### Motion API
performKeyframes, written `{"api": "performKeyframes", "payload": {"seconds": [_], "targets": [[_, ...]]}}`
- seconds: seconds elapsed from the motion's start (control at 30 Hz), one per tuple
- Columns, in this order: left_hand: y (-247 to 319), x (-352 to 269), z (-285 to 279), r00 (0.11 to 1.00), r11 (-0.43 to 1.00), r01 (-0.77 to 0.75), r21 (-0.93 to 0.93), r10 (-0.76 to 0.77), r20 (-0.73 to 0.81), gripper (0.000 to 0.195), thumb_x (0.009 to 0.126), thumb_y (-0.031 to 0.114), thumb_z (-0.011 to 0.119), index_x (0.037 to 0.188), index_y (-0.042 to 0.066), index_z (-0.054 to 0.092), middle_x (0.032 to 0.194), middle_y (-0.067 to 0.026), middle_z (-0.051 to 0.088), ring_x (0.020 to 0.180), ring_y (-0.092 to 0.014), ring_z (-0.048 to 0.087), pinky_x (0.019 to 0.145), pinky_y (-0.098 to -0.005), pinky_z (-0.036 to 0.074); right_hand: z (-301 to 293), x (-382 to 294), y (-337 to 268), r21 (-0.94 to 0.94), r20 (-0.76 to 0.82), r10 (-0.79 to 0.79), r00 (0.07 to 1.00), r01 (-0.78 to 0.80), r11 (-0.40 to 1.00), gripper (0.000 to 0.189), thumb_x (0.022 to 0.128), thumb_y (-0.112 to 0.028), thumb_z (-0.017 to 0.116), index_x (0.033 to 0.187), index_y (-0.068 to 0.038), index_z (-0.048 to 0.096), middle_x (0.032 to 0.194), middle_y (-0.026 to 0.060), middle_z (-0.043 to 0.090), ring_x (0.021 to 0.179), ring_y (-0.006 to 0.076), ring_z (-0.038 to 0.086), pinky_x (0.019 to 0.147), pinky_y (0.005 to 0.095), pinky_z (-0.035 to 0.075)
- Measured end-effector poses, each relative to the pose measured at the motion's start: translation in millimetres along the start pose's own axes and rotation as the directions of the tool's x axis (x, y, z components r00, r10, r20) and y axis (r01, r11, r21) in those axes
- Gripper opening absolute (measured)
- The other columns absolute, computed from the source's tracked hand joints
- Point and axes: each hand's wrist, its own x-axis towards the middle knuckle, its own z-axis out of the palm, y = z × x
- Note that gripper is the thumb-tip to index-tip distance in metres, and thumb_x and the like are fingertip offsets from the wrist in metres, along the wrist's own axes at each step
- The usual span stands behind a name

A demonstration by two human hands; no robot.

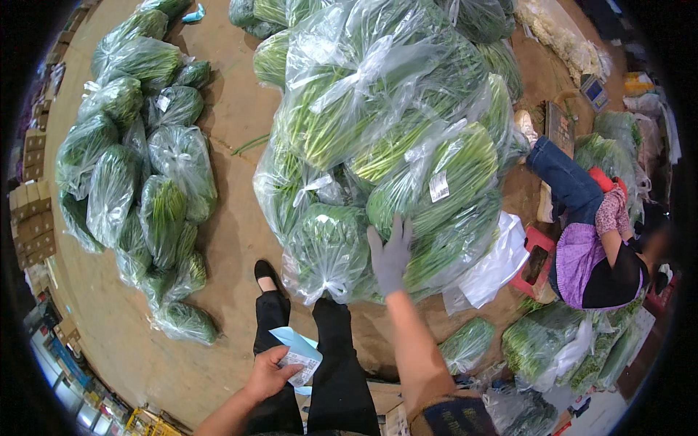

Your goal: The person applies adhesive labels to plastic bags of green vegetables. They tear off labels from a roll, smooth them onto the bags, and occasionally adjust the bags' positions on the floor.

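Observation:
My left hand (268,373), bare, holds a strip of printed white labels (301,364) with light blue backing (294,340), in front of my black trousers. My right hand (390,256) wears a grey glove. Its fingers are spread and rest against a clear plastic bag of long green stalks (469,158), part of a large pile before me. A white printed label (439,186) is stuck on that bag. Left of the glove sits a smaller knotted bag of greens (332,240). Above it, a big bag of stalks (338,103) has its plastic tied in a knot.
Bagged greens (117,163) form a long row on the brown floor (234,218) to the left. At right a seated person (589,240) works near a red plastic stool (531,261) and a digital scale (593,92). White plastic sheeting (491,267) lies beside the pile.

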Motion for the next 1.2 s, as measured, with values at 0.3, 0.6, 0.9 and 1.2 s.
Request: {"api": "performKeyframes", "payload": {"seconds": [0.3, 0.6, 0.9, 1.2], "targets": [[-11, -10, -10, 0.997, 0.995, -0.068, 0.072, 0.071, -0.042, 0.020, 0.071, 0.004, 0.068, 0.089, 0.001, 0.058, 0.079, -0.0102, 0.060, 0.073, -0.014, 0.058, 0.065, -0.0279, 0.046, 1, 68, 71, 0.814, 0.555, 0.231, 0.799, -0.464, -0.350, 0.057, 0.071, -0.015, 0.066, 0.121, 0.000, 0.042, 0.116, 0.0151, 0.048, 0.107, 0.0290, 0.046, 0.092, 0.0355, 0.037], [-41, -61, -25, 0.975, 0.979, -0.202, 0.026, 0.204, -0.093, 0.020, 0.074, 0.010, 0.067, 0.087, 0.001, 0.055, 0.075, -0.0107, 0.056, 0.068, -0.014, 0.053, 0.061, -0.0281, 0.044, -101, 37, -129, 0.899, 0.426, 0.451, 0.784, -0.310, -0.309, 0.035, 0.077, -0.024, 0.055, 0.109, -0.009, 0.053, 0.104, 0.0075, 0.057, 0.094, 0.0220, 0.055, 0.079, 0.0313, 0.045], [-28, -95, -76, 0.883, 0.911, -0.412, 0.034, 0.408, -0.231, 0.033, 0.070, 0.017, 0.067, 0.095, -0.002, 0.055, 0.080, -0.0190, 0.059, 0.077, -0.031, 0.060, 0.065, -0.0343, 0.046, -96, -163, -414, 0.790, 0.600, -0.489, 0.633, -0.566, 0.235, 0.035, 0.083, -0.017, 0.050, 0.113, 0.001, 0.046, 0.101, 0.0099, 0.055, 0.090, 0.0194, 0.056, 0.074, 0.0317, 0.049], [6, -106, -146, 0.874, 0.855, -0.451, -0.258, 0.364, -0.321, 0.020, 0.072, 0.005, 0.065, 0.089, 0.000, 0.056, 0.076, -0.0030, 0.059, 0.070, -0.005, 0.051, 0.063, -0.0251, 0.044, -101, -187, -377, 0.785, 0.488, -0.488, 0.724, -0.119, 0.608, 0.033, 0.082, -0.013, 0.055, 0.109, 0.004, 0.048, 0.098, 0.0096, 0.056, 0.085, 0.0134, 0.055, 0.075, 0.0271, 0.045]]}}
